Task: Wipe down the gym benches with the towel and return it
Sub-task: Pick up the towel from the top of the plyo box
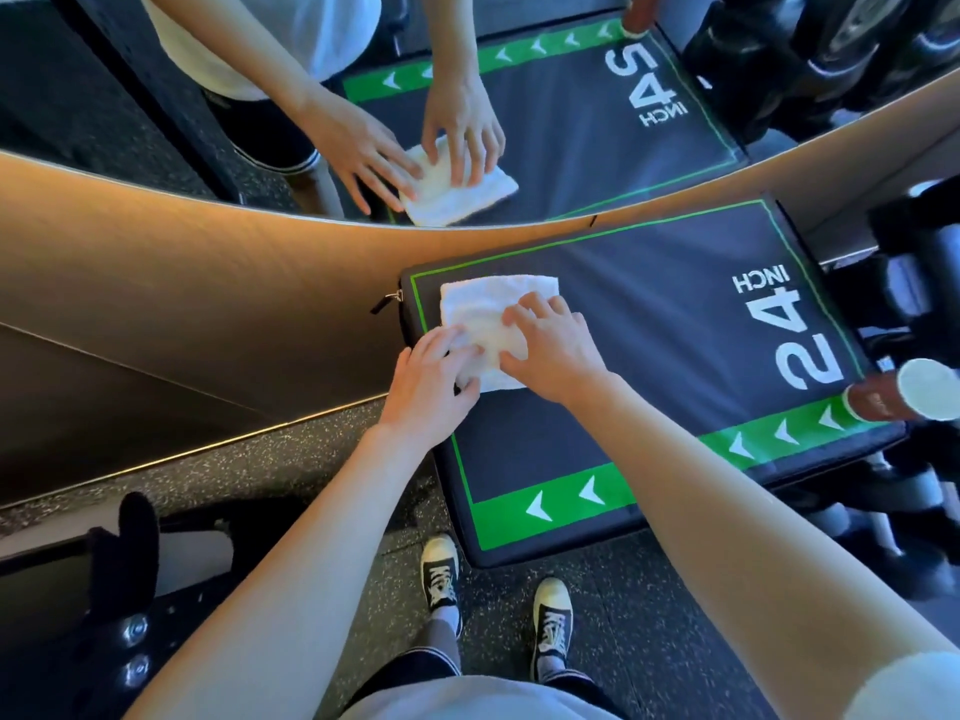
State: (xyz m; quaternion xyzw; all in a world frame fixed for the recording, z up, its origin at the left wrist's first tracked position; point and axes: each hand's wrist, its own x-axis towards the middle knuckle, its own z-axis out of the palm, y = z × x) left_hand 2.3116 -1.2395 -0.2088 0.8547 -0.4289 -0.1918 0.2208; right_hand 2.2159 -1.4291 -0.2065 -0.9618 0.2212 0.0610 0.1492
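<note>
A paper cup (904,394) lies tipped on its side at the right edge of the dark padded box (649,356) marked "24 INCH"; its open mouth faces the camera and looks empty. The white towel (485,314) lies folded on the box's far left corner, near the zipper pull (387,298). The left hand (431,387) pinches the towel's near edge with curled fingers — the right hand (553,350) rests on top, fingers bent over the cloth. A mirror (519,122) beyond repeats both hands and towel. Dumbbells (914,283) at far right are cut off and dim — their shapes are hard to make out.
</note>
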